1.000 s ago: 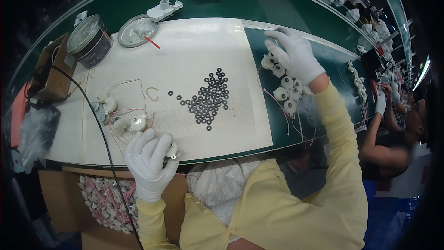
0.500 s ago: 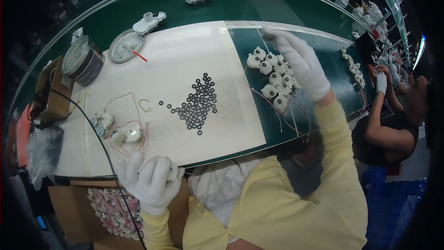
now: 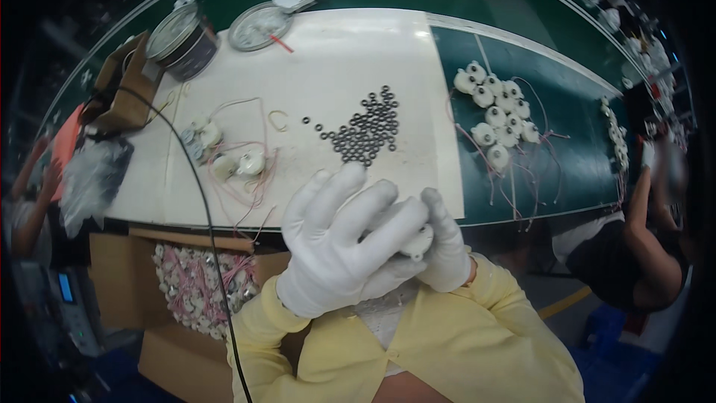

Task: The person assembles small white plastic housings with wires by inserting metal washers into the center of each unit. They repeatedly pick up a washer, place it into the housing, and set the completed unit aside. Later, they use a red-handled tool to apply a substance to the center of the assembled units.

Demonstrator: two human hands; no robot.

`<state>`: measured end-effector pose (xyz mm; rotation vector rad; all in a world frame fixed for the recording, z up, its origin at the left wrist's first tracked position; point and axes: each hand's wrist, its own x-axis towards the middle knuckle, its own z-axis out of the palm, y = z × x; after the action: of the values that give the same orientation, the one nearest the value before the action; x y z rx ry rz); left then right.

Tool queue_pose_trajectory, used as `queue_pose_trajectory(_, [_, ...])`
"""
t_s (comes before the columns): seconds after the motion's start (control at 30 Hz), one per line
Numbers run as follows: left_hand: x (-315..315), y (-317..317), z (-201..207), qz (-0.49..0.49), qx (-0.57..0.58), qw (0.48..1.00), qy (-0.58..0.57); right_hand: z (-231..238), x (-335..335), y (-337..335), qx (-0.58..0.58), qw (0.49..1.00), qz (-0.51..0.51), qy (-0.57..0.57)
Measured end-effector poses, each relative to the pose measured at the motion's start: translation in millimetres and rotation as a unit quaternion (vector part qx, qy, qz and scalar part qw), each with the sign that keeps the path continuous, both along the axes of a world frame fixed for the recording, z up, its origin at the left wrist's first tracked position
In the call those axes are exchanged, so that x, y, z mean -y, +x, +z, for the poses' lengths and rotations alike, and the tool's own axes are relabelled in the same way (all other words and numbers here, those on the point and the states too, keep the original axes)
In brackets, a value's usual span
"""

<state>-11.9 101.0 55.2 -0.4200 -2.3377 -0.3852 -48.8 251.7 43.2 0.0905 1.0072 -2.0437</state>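
My two white-gloved hands meet in front of my chest, just off the table's near edge. A small round white motor [image 3: 419, 244] sits between them, mostly covered by fingers. My left hand [image 3: 328, 246] curls over it from the left, fingers bent. My right hand [image 3: 446, 254] closes on it from the right, thumb and fingers against its side. Beyond the hands, a loose spread of black ring washers [image 3: 365, 130] lies on the white tabletop. More white motors [image 3: 496, 116], with dark centres and pink leads, are grouped on the green surface to the right.
Left on the table are several motors with wires [image 3: 250, 163], an open cardboard box [image 3: 123, 97], a metal tin [image 3: 183, 45] and its lid [image 3: 257, 27]. A black cable [image 3: 195, 179] hangs across the left. A carton [image 3: 123, 283] full of motors stands below. A co-worker [image 3: 645, 254] sits at right.
My right hand has come back from above the motor group on the right to my left hand. The left hand, holding a motor, has moved right and up. The view has shifted.
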Motion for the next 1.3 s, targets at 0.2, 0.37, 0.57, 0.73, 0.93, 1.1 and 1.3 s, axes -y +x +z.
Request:
queue_pose_trajectory(0.2, [43.0, 3.5, 9.6, 0.057, 0.041, 0.997, 0.002, -37.1, -9.1, -20.0, 0.166, 0.96, 0.072, -0.214])
queue_pose_trajectory(0.37, [122.3, -5.5, -14.4, 0.221, 0.042, 0.974, -0.01, -27.0, -19.0, -23.3, 0.125, 0.96, 0.07, -0.241])
queue_pose_trajectory(0.57, [164.8, -16.7, -31.5, 0.308, 0.071, 0.941, -0.121, -38.8, -39.1, -30.6, 0.033, 0.973, 0.085, -0.212])
queue_pose_trajectory(0.73, [171.3, -42.6, -45.5, 0.254, 0.093, 0.959, -0.084, -26.2, -63.6, -36.2, -0.123, 0.992, 0.032, -0.026])
queue_pose_trajectory(0.93, [167.4, -57.1, -47.8, 0.253, 0.066, 0.964, -0.055, -7.9, -71.8, -47.0, -0.331, 0.917, 0.033, 0.218])
queue_pose_trajectory(1.1, [136.6, -38.3, -17.7, 0.246, -0.028, 0.968, -0.045, 2.4, -57.5, -47.0, -0.53, 0.79, 0.146, 0.271])
queue_pose_trajectory(1.3, [119.1, -21.4, -32.1, 0.248, 0.011, 0.967, -0.064, 12.7, -32.9, -61.8, -0.677, 0.67, 0.176, 0.246])
